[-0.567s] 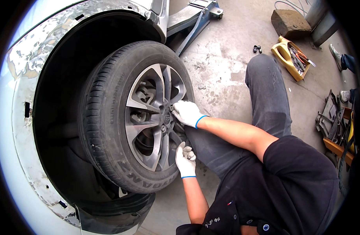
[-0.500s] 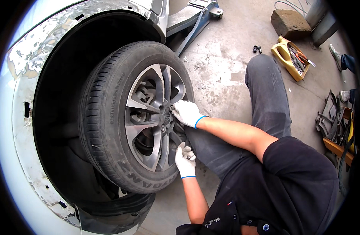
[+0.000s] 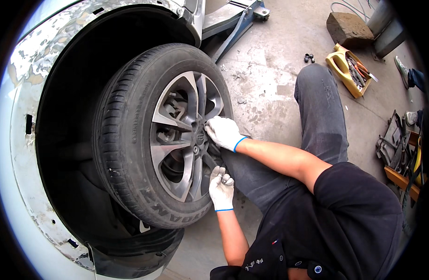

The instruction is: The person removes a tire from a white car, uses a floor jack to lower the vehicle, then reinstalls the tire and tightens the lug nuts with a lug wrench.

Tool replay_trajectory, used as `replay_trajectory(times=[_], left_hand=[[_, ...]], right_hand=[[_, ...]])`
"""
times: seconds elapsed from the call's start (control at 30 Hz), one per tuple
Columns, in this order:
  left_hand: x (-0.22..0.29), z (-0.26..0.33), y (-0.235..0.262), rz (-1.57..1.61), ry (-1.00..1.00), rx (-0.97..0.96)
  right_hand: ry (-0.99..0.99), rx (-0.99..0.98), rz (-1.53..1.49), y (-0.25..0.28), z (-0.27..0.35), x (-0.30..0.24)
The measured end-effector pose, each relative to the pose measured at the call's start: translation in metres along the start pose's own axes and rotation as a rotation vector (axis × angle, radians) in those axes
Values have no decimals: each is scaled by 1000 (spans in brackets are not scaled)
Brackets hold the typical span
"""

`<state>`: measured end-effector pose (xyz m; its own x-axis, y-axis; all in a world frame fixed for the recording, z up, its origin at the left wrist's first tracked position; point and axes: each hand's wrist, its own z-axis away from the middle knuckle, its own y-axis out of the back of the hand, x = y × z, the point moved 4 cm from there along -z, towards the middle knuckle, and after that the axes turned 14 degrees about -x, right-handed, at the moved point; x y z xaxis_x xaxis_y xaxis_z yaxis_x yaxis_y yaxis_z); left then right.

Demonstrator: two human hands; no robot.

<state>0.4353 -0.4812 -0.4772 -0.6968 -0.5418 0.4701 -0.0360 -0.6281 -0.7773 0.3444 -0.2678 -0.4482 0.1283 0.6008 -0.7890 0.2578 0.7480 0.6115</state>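
While my right hand (image 3: 224,132) curled closed at the alloy wheel (image 3: 184,135) hub and my left hand (image 3: 221,186) gripped a spoke at five o'clock, I feared a slipping glove might cross-thread a nut.

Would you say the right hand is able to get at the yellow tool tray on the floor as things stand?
Probably not without shifting. The right hand rests at the wheel hub, while the yellow tool tray lies on the concrete beyond the raised knee, which sits between them.
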Motion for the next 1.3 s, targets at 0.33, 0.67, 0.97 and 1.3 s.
replay_trajectory(times=[0.33,0.67,0.97,1.3], left_hand=[[-2,3,2,-115,27,42],[-2,-2,-37,-112,-5,42],[-2,-39,-38,-46,-60,-48],[-8,-43,-45,-64,-83,62]], right_hand=[[-90,-67,-32,-2,-1,3],[-172,-260,-170,7,2,2],[234,-469,-258,23,60,-29],[307,-319,74,17,76,-45]])
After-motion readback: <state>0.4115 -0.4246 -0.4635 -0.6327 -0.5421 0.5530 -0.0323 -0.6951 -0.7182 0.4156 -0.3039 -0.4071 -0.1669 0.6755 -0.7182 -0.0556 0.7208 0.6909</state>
